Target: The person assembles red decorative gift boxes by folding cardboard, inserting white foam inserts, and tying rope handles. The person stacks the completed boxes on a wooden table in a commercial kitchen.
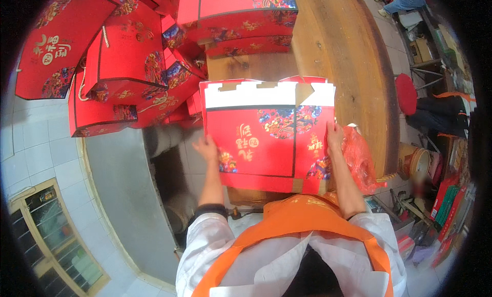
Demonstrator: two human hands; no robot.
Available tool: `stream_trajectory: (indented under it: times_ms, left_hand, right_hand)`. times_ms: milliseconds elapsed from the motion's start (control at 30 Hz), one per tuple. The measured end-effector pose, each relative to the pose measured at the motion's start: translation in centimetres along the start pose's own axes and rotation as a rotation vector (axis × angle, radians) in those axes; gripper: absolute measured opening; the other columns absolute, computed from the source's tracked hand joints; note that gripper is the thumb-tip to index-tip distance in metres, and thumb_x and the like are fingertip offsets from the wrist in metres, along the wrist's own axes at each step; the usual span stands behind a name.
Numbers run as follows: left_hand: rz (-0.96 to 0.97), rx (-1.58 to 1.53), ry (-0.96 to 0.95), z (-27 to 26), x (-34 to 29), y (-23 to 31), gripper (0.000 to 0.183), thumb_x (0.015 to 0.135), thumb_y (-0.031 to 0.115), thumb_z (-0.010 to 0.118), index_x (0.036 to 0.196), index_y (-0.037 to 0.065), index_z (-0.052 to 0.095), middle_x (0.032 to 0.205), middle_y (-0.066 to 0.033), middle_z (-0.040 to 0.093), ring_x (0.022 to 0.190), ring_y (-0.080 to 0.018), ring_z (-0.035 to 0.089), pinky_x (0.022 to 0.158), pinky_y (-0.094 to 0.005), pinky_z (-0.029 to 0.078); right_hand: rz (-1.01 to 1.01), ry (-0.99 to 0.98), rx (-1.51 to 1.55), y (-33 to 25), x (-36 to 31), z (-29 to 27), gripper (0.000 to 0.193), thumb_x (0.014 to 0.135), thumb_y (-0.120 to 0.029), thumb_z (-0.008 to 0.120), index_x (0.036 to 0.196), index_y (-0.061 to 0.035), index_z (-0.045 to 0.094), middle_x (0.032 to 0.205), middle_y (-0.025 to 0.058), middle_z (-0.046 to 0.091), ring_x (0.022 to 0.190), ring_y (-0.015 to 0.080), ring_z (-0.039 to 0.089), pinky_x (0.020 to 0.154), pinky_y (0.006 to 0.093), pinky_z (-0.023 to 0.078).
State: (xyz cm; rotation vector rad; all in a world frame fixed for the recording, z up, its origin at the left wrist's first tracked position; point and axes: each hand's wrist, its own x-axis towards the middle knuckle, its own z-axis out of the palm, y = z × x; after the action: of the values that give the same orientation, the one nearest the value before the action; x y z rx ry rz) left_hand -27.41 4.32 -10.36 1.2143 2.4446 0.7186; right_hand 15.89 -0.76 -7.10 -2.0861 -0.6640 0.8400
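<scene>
Several red boxes [125,53] at upper left look already formed; the central carton [274,156] seems still flat, right hand [335,137] gripping it, left hand's [206,148] grip I cannot tell.

Just one head-worn fisheye, staring steeply down past the orange apron [294,211] at the table [353,92] near edge, pretty close up.

Found smooth, printed cardboard on the flat red carton [269,143]. Noted grained, faintly glossy wood on the counter [338,56]; crinkled, shiny plastic in the red bag [359,161]; matt cloth in the orange apron [297,212].
</scene>
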Motion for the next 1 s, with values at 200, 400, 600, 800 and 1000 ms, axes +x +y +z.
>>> stream_trajectory:
  times_ms: [200, 400, 600, 800, 1000]
  left_hand:
    - [-0.273, -0.75, -0.405, -3.4, -1.6, 2.3, 0.04, 0.089, 0.036, 0.04, 0.1, -0.001, 0.054, 0.103, -0.0144, 0.054, 0.097, -0.0236, 0.05, 0.086, -0.0348, 0.038]
    - [-0.059, -0.881, -0.195, -12.3, -3.2, 3.1, 0.027, 0.089, 0.029, 0.047, 0.094, 0.004, 0.055, 0.089, -0.0024, 0.056, 0.083, -0.0106, 0.049, 0.075, -0.0279, 0.04]
    - [0.214, -1.178, 0.083, -21.1, -13.8, 7.8, 0.02, 0.088, 0.015, 0.047, 0.102, 0.002, 0.051, 0.099, -0.0066, 0.054, 0.093, -0.0147, 0.05, 0.083, -0.0298, 0.04]
    - [0.299, -1.262, 0.117, -23.3, -20.0, 6.5, 0.023, 0.087, 0.014, 0.049, 0.106, 0.002, 0.05, 0.108, -0.0072, 0.051, 0.102, -0.0176, 0.046, 0.092, -0.033, 0.035]
    - [0.585, -0.87, 0.216, -24.3, -20.8, 8.7, 0.022, 0.09, 0.018, 0.046, 0.107, 0.004, 0.043, 0.13, -0.0153, 0.037, 0.115, -0.0199, 0.038, 0.097, -0.0345, 0.031]
  right_hand:
    - [-0.219, 0.082, 0.255, -1.5, -3.3, -3.9, 0.033, 0.091, -0.025, 0.041, 0.095, 0.0047, 0.055, 0.09, 0.0093, 0.057, 0.083, 0.0152, 0.051, 0.076, 0.0309, 0.04]
    - [-0.439, -0.045, 0.572, -9.9, -7.3, -9.0, 0.031, 0.089, -0.023, 0.048, 0.108, 0.0006, 0.043, 0.1, 0.0081, 0.051, 0.094, 0.0145, 0.047, 0.083, 0.0276, 0.038]
    - [-0.643, 0.024, 0.397, -17.9, -7.2, -12.1, 0.08, 0.075, -0.025, 0.065, 0.131, 0.0007, 0.014, 0.126, 0.0163, 0.03, 0.114, 0.0223, 0.036, 0.097, 0.0329, 0.03]
    - [-0.712, -0.16, 0.596, -19.6, -8.0, -13.8, 0.077, 0.077, -0.025, 0.061, 0.136, -0.0089, 0.013, 0.127, 0.0116, 0.03, 0.115, 0.022, 0.035, 0.095, 0.0344, 0.032]
    - [-0.771, -0.352, 0.545, -18.9, -8.8, -16.9, 0.08, 0.074, -0.001, 0.053, 0.137, -0.0158, 0.006, 0.125, 0.0051, 0.029, 0.108, 0.0194, 0.037, 0.088, 0.031, 0.038]
